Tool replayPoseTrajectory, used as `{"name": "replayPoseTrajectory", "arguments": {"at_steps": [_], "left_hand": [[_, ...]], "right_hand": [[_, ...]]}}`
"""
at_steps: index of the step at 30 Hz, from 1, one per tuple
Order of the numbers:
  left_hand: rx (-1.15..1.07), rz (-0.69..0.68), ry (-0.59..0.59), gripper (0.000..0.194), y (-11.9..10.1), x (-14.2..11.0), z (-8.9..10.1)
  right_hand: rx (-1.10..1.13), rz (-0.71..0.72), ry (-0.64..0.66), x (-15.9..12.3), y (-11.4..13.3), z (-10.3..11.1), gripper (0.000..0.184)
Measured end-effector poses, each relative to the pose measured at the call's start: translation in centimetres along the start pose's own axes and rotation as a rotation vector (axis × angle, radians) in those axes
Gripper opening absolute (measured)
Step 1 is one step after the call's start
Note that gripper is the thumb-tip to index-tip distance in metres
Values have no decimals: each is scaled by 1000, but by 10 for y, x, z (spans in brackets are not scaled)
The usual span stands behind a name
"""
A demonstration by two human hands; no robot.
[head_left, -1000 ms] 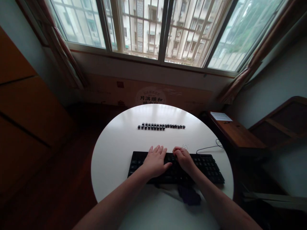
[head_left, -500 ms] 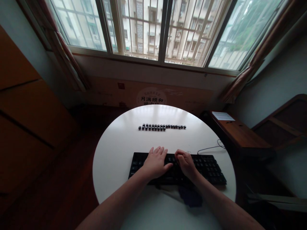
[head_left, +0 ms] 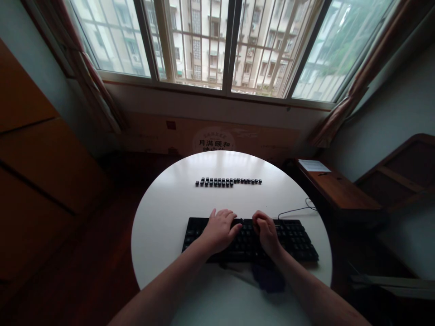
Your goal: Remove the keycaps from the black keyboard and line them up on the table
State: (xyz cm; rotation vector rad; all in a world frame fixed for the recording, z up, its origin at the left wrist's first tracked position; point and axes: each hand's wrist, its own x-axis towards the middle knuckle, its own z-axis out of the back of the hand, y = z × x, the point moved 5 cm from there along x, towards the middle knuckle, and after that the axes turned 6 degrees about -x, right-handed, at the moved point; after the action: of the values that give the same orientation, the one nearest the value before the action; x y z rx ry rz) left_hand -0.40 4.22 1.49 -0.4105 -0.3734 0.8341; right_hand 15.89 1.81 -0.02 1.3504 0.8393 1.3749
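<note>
My left hand (head_left: 219, 231) rests on the left half of a black keyboard (head_left: 288, 242), fingers apart and slightly bent at its far edge, thumb out to the right. Over the keyboard's middle, a little right of that thumb, my right hand (head_left: 265, 230) is closed in a fist. A thin wire loop, like a wire keycap puller, showed beside this fist earlier; the fist now hides it. Beyond the keyboard, loose black keycaps (head_left: 220, 182) stand in rows on the round white table (head_left: 163, 213). The keys under both hands are hidden.
A black cable (head_left: 292, 211) runs from the keyboard to the table's right edge. Something dark purple (head_left: 270, 278) lies in front of the keyboard, partly behind my right forearm. A wooden side table (head_left: 326, 185) with a paper (head_left: 314, 165) stands at the right.
My right fist has shifted slightly right, away from my left hand, and the wire loop has gone out of sight. My left fingers have bent a little. The keycap rows stay the same.
</note>
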Motion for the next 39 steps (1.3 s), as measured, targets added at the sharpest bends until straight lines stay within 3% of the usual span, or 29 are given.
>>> {"name": "replayPoseTrajectory", "arguments": {"at_steps": [5,11,15,20,23,27,29,35,39], "left_hand": [[-74,-70,-69,29,-10,0,13],[-254,-100,-126,26,-12,0,24],[-234,-56,-127,28,-11,1,25],[-285,11,-167,31,-2,-2,37],[-376,-25,-128,31,-1,-3,40],[-473,-50,-71,32,-5,-3,35],[-504,-49,-65,34,-4,-2,32],[-531,-54,-97,42,3,-2,27],[-331,136,-123,48,17,-2,31]], "right_hand": [[-74,236,192,-12,25,-8,37],[-317,438,306,-18,53,-12,48],[-474,443,254,-20,60,-10,42],[-745,440,21,-10,80,5,37],[-782,478,64,0,88,4,28],[-703,461,379,5,81,-13,30],[-688,442,445,4,77,-19,29],[-583,415,415,20,70,-25,21],[-733,270,322,75,38,-13,20]]}}
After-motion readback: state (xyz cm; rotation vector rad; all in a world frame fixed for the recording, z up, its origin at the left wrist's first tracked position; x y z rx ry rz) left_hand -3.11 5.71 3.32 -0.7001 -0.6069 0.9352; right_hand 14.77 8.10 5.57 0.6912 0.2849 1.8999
